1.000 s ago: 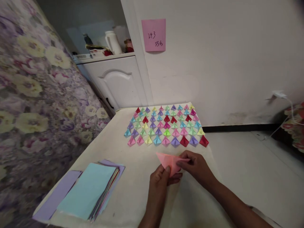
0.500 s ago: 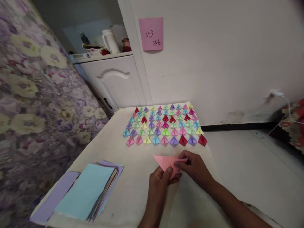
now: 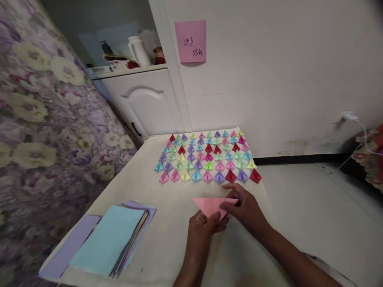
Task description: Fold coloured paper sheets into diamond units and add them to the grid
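Head — paper stack [image 3: 107, 237] near left hand [image 3: 202, 228]

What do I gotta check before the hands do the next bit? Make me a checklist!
1. Left hand holding the pink paper near its bottom: ok.
2. Right hand holding the paper's right side: ok.
3. Paper folded, long edge on top: ok.
4. Creases sharp: cannot tell.
5. Small folded pieces set out in rows: ok.
6. Paper stack edges lined up: not ok, they're uneven.
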A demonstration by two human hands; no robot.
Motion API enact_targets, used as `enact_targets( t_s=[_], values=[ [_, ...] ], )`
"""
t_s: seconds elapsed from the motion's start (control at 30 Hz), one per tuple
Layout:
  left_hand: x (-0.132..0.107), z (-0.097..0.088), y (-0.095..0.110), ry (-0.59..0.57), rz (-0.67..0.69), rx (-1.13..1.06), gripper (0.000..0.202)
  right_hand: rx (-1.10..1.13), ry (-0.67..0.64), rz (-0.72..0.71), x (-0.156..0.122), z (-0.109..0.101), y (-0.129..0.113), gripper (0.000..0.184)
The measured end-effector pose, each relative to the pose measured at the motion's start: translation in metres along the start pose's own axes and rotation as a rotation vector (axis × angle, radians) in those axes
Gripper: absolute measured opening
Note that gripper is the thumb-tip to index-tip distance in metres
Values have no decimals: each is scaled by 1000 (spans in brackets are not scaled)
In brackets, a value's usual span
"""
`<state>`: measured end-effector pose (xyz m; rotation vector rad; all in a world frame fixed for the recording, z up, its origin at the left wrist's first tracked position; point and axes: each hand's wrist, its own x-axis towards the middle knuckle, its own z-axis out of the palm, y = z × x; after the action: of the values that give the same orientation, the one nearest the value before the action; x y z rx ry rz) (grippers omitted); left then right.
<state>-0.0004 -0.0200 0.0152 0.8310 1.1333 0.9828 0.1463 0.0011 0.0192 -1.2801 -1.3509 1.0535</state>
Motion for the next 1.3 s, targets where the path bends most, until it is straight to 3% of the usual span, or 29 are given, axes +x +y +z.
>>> enact_targets(
  t_s=[0.37, 0.6, 0.73, 0.87, 1.03, 1.3],
  values=[
    [2, -3, 0, 58, 3, -10, 34, 132, -44, 51, 5, -14, 1, 29],
    [4, -4, 1, 78, 5, 17, 35, 58, -27, 35, 12, -27, 7, 28],
    [3, -4, -2, -23, 4, 78, 31, -37, -201, 69, 11, -25, 4, 25],
    [0, 0, -3, -129, -7, 156, 29, -55, -368, 114, 6, -19, 4, 11],
    [-1, 3, -4, -195, -11, 203, 29, -12, -434, 176, 5, -17, 9, 8],
    [1, 2, -8, -197, -14, 188, 31, -9, -417, 198, 6, -16, 13, 10]
  ],
)
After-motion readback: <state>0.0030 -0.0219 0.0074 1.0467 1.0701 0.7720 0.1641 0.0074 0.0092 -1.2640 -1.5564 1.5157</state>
